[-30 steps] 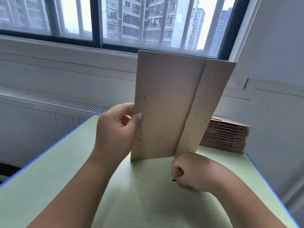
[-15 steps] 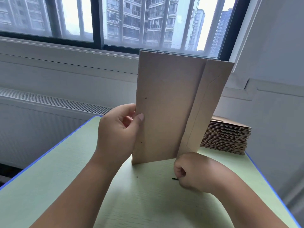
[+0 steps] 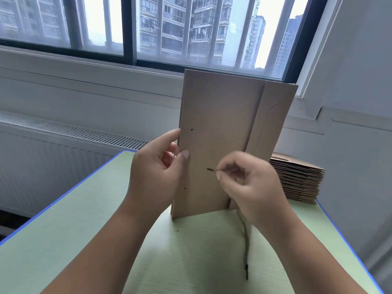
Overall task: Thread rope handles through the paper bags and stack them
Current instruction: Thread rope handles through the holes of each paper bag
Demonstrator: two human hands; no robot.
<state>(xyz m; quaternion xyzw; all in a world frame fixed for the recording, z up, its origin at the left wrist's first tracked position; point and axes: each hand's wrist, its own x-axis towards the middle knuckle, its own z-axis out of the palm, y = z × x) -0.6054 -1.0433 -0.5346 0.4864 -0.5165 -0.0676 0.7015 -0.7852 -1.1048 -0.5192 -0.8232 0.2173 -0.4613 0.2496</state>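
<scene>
early — holes [image 3: 191, 129] look unthreaded | flat brown paper bag [image 3: 218, 134] upright on pale green counter [image 3: 84, 240], left hand [image 3: 154, 172] fingers [image 3: 167, 136] clamped on its edge | right hand [image 3: 248, 183] fingers [image 3: 224, 168] pinching thin dark rope [image 3: 246, 247] | threading, stacking remain

We see a plain kraft-brown paper bag [image 3: 220, 145] dotted with small dark holes, and a stack [image 3: 297, 181] of the same brown at the far right. Our desk [image 3: 84, 240] is pale green, faintly grained, edged in blue. The rope [image 3: 246, 251] is dark olive-brown, and the window frame [image 3: 128, 28] is black.
</scene>
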